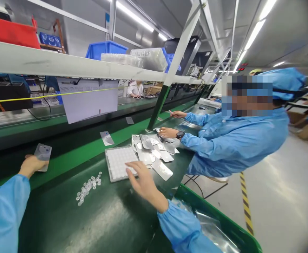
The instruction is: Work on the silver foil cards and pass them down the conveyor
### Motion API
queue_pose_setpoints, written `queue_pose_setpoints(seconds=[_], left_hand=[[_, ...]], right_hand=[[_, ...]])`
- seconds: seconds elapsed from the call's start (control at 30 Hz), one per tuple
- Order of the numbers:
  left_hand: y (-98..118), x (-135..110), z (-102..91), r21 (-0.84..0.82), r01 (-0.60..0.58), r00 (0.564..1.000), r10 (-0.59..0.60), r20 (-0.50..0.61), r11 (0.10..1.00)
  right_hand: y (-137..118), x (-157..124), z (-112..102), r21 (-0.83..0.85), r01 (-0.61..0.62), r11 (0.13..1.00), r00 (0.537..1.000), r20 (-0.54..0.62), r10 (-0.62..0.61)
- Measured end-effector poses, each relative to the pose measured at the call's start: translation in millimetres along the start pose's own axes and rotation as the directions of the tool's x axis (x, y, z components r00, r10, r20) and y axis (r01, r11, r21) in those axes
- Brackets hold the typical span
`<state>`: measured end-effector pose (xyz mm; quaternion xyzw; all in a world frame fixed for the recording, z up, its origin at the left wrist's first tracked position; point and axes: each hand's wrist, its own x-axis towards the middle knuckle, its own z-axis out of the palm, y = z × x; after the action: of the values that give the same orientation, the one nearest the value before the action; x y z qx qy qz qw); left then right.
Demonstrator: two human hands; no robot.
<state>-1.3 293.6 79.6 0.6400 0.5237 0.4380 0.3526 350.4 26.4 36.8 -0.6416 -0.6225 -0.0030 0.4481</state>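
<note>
Gripping a translucent grey plastic card [42, 154], left hand [31, 164] closed; right hand [143, 182] open-fingered on white gridded plastic tray [117, 161]: press flat, avoid skewing.

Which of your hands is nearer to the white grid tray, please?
Right. The right hand touches the white grid tray; the left hand is far to its left, holding a grey packet.
</note>
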Motion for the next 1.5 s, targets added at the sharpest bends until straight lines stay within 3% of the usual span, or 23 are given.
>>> queue_pose_setpoints(seconds=[0.07,0.13,0.23,0.3,0.37,0.47,0.53,0.63,0.73,0.8,0.9,0.97,1.03,1.13,1.37,1.5], left_hand=[[16,-20,-2.6,0.081,0.095,0.995,-0.092,-0.042,0.992],[27,-59,3.4,-0.036,0.184,0.983,-0.184,0.017,0.982],[27,-141,13.8,-0.193,0.283,0.945,-0.238,0.226,0.940],[20,-195,14.4,-0.195,0.345,0.918,-0.287,0.273,0.918],[12,-237,10.4,-0.244,0.370,0.920,-0.318,0.229,0.896],[2,-268,1.0,-0.425,0.359,0.930,-0.355,0.094,0.831],[-5,-274,-3.6,-0.606,0.368,0.911,-0.404,0.083,0.706],[-11,-276,-3.2,-0.759,0.414,0.869,-0.466,0.165,0.503],[-15,-279,1.7,-0.780,0.438,0.861,-0.457,0.222,0.447],[-19,-281,3.5,-0.761,0.433,0.874,-0.433,0.222,0.483],[-24,-283,3.2,-0.698,0.439,0.881,-0.424,0.210,0.566],[-24,-284,2.4,-0.676,0.464,0.873,-0.424,0.241,0.572],[-21,-286,2.0,-0.677,0.497,0.859,-0.420,0.293,0.544],[-15,-288,2.5,-0.646,0.520,0.850,-0.411,0.329,0.559],[-13,-289,5.2,-0.436,0.409,0.910,-0.324,0.258,0.802],[-13,-290,4.3,-0.442,0.422,0.903,-0.323,0.284,0.792]], right_hand=[[-30,-2,15,0.094,0.042,0.995,0.995,0.090,-0.050],[-57,1,34,0.230,0.009,0.973,0.972,0.228,-0.063],[-92,9,69,0.454,-0.176,0.874,0.888,0.457,-0.059],[-111,9,94,0.543,-0.259,0.799,0.827,0.552,-0.107],[-128,-2,116,0.602,-0.278,0.748,0.776,0.600,-0.194],[-144,-30,139,0.654,-0.314,0.689,0.701,0.649,-0.296],[-147,-49,146,0.649,-0.347,0.677,0.659,0.682,-0.316],[-144,-65,147,0.611,-0.343,0.714,0.634,0.711,-0.304],[-141,-69,143,0.594,-0.300,0.746,0.630,0.711,-0.312],[-140,-68,140,0.595,-0.236,0.769,0.654,0.682,-0.327],[-134,-64,135,0.594,-0.091,0.799,0.749,0.570,-0.338],[-131,-62,131,0.584,0.010,0.812,0.824,0.455,-0.337],[-129,-61,127,0.570,0.103,0.815,0.871,0.344,-0.350],[-132,-60,125,0.573,0.201,0.795,0.873,0.264,-0.411],[-134,-63,131,0.490,0.365,0.791,0.818,0.237,-0.525],[-128,-62,131,0.429,0.427,0.796,0.782,0.267,-0.564]])
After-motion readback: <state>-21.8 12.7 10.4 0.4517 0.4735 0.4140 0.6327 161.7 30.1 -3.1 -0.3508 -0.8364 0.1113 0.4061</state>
